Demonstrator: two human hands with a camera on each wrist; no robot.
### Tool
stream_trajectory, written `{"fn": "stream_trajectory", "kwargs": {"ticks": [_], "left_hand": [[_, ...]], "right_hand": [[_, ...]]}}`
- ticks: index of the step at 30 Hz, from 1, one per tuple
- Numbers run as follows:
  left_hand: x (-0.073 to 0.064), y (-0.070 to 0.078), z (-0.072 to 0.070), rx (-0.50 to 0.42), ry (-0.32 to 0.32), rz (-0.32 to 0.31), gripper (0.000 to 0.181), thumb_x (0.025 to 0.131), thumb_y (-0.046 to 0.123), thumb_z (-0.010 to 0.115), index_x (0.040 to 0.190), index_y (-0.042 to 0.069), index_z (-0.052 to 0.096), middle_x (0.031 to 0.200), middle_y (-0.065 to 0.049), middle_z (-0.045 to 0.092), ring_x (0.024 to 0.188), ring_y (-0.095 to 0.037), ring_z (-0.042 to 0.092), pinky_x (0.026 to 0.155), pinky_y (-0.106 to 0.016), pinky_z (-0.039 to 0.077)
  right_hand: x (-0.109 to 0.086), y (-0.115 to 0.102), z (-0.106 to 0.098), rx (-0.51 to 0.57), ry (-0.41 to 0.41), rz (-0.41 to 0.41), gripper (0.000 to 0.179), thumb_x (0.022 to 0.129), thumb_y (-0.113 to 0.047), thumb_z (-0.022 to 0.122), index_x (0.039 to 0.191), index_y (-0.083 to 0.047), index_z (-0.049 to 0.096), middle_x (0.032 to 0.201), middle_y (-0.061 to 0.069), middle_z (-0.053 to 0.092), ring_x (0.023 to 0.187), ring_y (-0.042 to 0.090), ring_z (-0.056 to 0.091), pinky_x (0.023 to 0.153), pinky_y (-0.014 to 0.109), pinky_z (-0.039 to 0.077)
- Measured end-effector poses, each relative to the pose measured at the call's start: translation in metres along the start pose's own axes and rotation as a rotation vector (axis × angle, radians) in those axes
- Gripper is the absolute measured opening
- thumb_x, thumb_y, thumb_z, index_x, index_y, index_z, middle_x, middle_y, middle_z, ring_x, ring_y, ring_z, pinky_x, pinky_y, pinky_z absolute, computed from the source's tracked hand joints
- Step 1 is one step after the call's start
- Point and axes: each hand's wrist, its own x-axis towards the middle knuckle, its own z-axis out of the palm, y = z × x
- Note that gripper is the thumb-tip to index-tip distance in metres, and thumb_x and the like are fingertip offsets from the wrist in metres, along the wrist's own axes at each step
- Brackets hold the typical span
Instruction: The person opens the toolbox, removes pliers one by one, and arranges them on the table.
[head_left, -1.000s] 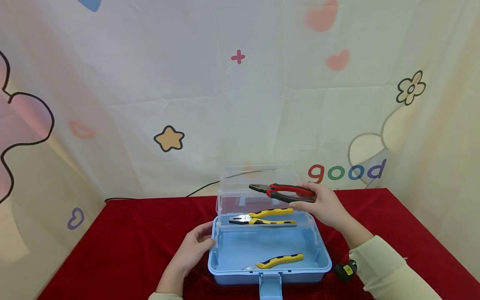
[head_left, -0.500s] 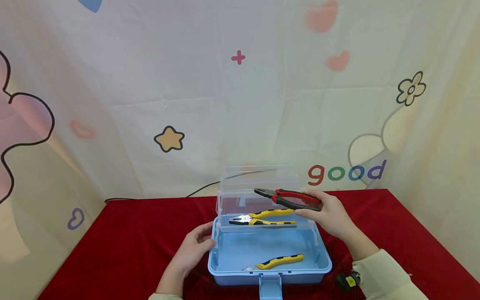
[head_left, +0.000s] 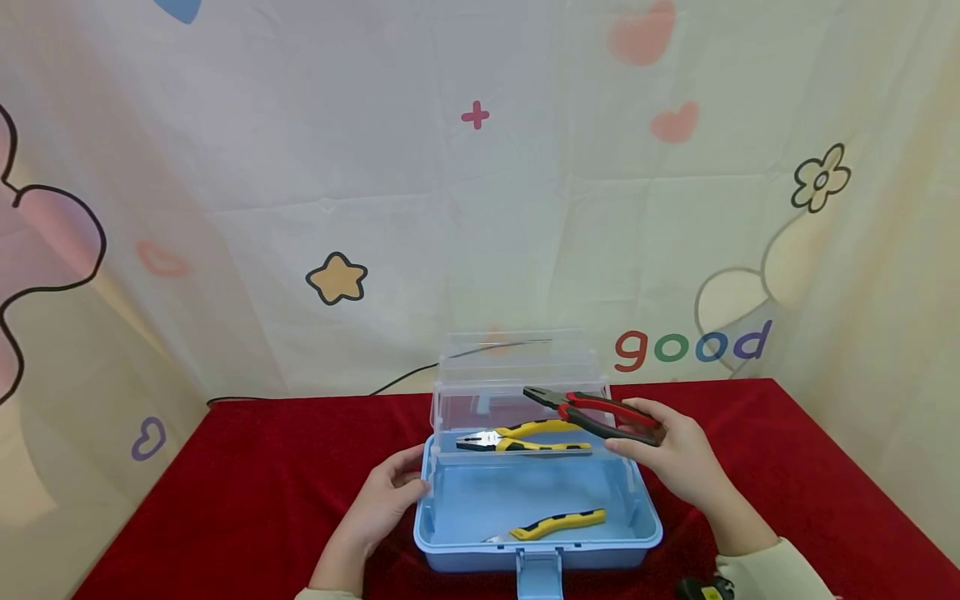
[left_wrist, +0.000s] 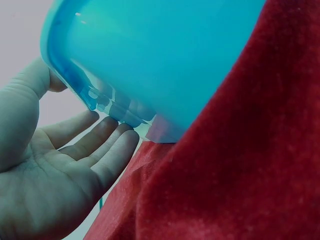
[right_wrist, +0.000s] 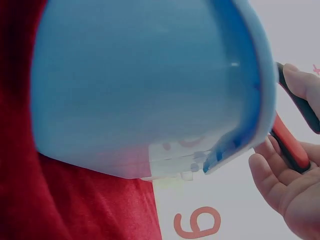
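Note:
My right hand (head_left: 678, 457) holds red-and-black combination pliers (head_left: 592, 410) by the handles, above the right rear of a light blue toolbox (head_left: 431, 546). The right wrist view catches the red-and-black handle (right_wrist: 287, 142) between thumb and fingers. My left hand (head_left: 382, 497) rests at the toolbox's left edge, thumb near the rim; in the left wrist view the fairly straight fingers (left_wrist: 112, 155) touch the outer wall. Inside the box, yellow-and-black pliers (head_left: 517, 437) lie at the back behind a clear panel. A yellow-handled tool (head_left: 558, 523) lies at the front, its head partly hidden.
The toolbox's transparent lid (head_left: 517, 358) stands raised at the back, and its front latch (head_left: 539, 575) hangs down. A black-and-yellow tape measure (head_left: 703, 590) sits by the right sleeve. Red cloth (head_left: 262, 483) covers the table; a printed curtain (head_left: 450, 208) hangs behind.
My right hand has moved right and a little down and nearer with the red-and-black pliers. The left hand and the toolbox have stayed in place.

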Motion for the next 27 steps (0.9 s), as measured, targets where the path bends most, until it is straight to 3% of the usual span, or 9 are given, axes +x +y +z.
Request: {"fn": "stream_trajectory", "kwargs": {"ticks": [17, 27], "left_hand": [[-0.001, 0.001, -0.001, 0.004, 0.013, 0.004, 0.055, 0.084, 0.007, 0.057, 0.137, 0.003, 0.046, 0.132, -0.018, 0.053, 0.107, -0.025, 0.061, 0.089, -0.040, 0.054], [-0.002, 0.001, 0.002, 0.003, 0.042, -0.008, 0.053, 0.084, 0.007, 0.058, 0.136, 0.005, 0.048, 0.129, -0.015, 0.056, 0.106, -0.024, 0.061, 0.088, -0.041, 0.054]], "right_hand": [[-0.009, 0.010, -0.003, 0.024, 0.063, -0.013, 0.061, 0.080, -0.028, 0.075, 0.131, -0.006, 0.050, 0.115, 0.022, 0.065, 0.096, 0.032, 0.068, 0.073, 0.034, 0.059], [-0.011, 0.011, -0.020, -0.015, 0.098, -0.008, 0.061, 0.082, -0.030, 0.072, 0.133, -0.006, 0.049, 0.114, 0.021, 0.066, 0.099, 0.034, 0.067, 0.079, 0.041, 0.057]]}}
